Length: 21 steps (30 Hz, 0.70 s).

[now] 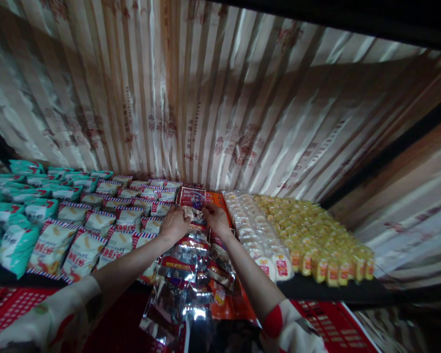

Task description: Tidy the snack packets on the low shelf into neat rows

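Both my hands reach to the back of a row of dark red and silver foil snack packets. A dark red printed snack packet (191,197) stands upright at the far end. My left hand (175,225) has its fingers closed at that packet's lower left side. On the right side my right hand (217,219) pinches the same packet with thumb and fingers; my fingers partly hide its lower part. More silver-backed packets (187,262) overlap in a strip toward me. An orange bag (222,301) lies under and beside the strip.
Left of the row are white chip bags (84,250) and teal bags (18,242). To the right are clear-wrapped pale round packs (259,245) and small yellow packs (316,240). A striped curtain (206,98) hangs behind. Red baskets (330,323) stand below the shelf edge.
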Tool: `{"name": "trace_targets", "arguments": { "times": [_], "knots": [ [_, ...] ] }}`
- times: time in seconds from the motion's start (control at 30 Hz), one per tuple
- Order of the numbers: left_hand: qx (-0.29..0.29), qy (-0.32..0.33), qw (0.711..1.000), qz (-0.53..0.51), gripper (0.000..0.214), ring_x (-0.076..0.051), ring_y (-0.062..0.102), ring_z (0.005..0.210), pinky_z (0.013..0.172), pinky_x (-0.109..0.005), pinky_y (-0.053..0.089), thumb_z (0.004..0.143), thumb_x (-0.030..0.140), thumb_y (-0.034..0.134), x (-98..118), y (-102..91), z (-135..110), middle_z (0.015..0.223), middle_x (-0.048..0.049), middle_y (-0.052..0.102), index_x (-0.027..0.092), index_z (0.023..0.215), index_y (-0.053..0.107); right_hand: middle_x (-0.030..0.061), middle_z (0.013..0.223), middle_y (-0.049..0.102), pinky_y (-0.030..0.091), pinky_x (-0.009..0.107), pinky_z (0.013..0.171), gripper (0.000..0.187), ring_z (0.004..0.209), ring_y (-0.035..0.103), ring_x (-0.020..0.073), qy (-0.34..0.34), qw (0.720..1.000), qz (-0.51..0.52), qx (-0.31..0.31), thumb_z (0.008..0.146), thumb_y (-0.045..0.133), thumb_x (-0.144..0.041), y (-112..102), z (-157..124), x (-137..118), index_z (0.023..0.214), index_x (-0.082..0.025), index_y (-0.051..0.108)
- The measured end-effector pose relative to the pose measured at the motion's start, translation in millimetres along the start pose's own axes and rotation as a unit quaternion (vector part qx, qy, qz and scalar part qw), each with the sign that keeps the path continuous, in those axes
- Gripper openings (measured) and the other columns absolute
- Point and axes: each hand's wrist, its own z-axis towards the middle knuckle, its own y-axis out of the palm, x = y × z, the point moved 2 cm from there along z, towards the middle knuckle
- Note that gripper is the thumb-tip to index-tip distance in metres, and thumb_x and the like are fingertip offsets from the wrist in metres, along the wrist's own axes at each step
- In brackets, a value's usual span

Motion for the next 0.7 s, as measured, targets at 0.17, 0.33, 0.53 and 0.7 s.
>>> {"name": "trace_targets", "arguments": {
  "times": [0.17,0.33,0.53,0.7],
  "knots": [
    [-0.005,-0.01,0.999,0.036,0.039,-0.026,0.058,0.104,0.087,-0.036,0.046,0.084,0.031,0.045,2.6,0.9,-5.6,0.116,-0.0134,0.059,0.014,0.118,0.054,0.0036,0.088,0.072,0.05,0.028,0.079,0.028,0.082,0.067,0.0171,0.005,0.999,-0.031,0.006,0.081,0.051,-0.025,-0.2,-1.8,3.9,0.103,-0.019,0.068],
    [0.03,-0.016,0.998,0.059,0.038,-0.028,0.055,0.109,0.085,-0.04,0.048,0.085,0.034,0.042,-0.3,1.3,-8.5,0.123,-0.013,0.056,0.016,0.117,0.054,0.0058,0.096,0.071,0.05,0.029,0.082,0.033,0.087,0.066,0.0178,-0.017,0.999,-0.021,0.027,0.084,0.048,-0.031,-4.4,-10.4,2.7,0.109,-0.018,0.065],
    [0.133,0.079,0.987,0.046,0.038,-0.028,0.045,0.122,0.099,-0.041,0.041,0.085,0.027,0.045,-1.1,-2.6,-28.5,0.134,-0.0127,0.048,0.015,0.119,0.055,0.0109,0.114,0.066,0.048,0.031,0.088,0.038,0.098,0.063,0.0188,-0.017,0.994,-0.052,0.092,0.085,0.043,-0.03,-28.8,-39.9,9.8,0.115,-0.015,0.061],
    [0.059,0.202,0.975,-0.071,0.032,-0.02,0.054,0.11,0.098,-0.034,0.043,0.083,0.016,0.041,19.6,6.9,-77.5,0.121,-0.0068,0.057,0.018,0.109,0.06,0.01,0.107,0.068,0.049,0.03,0.078,0.038,0.09,0.065,0.0198,0.023,0.977,-0.202,0.062,0.088,0.04,-0.031,-51.6,-90.2,26.6,0.119,-0.017,0.058]
  ]
}}
